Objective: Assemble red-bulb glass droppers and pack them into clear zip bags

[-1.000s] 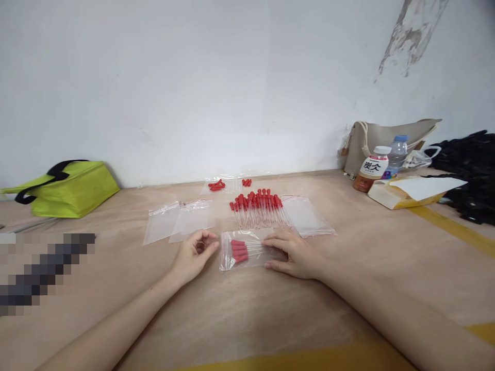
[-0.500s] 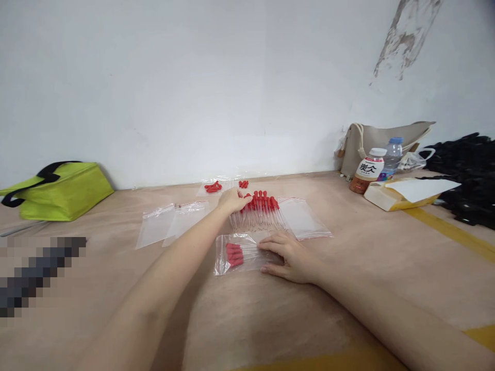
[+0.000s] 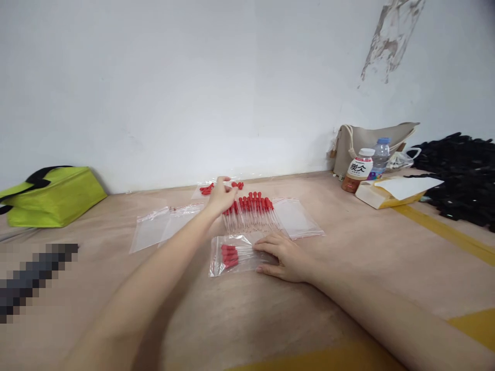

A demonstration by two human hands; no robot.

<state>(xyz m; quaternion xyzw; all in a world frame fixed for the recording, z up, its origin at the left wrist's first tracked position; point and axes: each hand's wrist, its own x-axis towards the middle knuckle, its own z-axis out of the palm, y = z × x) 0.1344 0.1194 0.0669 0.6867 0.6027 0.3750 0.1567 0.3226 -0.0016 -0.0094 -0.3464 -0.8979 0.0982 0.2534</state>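
Observation:
A row of several glass droppers with red rubber bulbs (image 3: pixel 253 210) lies mid-table. My left hand (image 3: pixel 221 197) reaches over the row's left end, fingers curled around red bulbs there; whether it grips one I cannot tell. My right hand (image 3: pixel 281 256) lies flat on a clear zip bag (image 3: pixel 233 254) that holds several red-bulbed droppers, pressing its right end to the table.
Empty clear zip bags (image 3: pixel 162 226) lie to the left, another (image 3: pixel 297 218) to the right of the row. Loose red bulbs (image 3: pixel 206 189) sit near the wall. A green bag (image 3: pixel 50 196) stands far left; bottles (image 3: pixel 356 170), a beige bag and black items are far right.
My left hand left the bag's left edge and reached forward to the left end of the dropper row. My right hand stayed on the bag. The view drifted slightly right.

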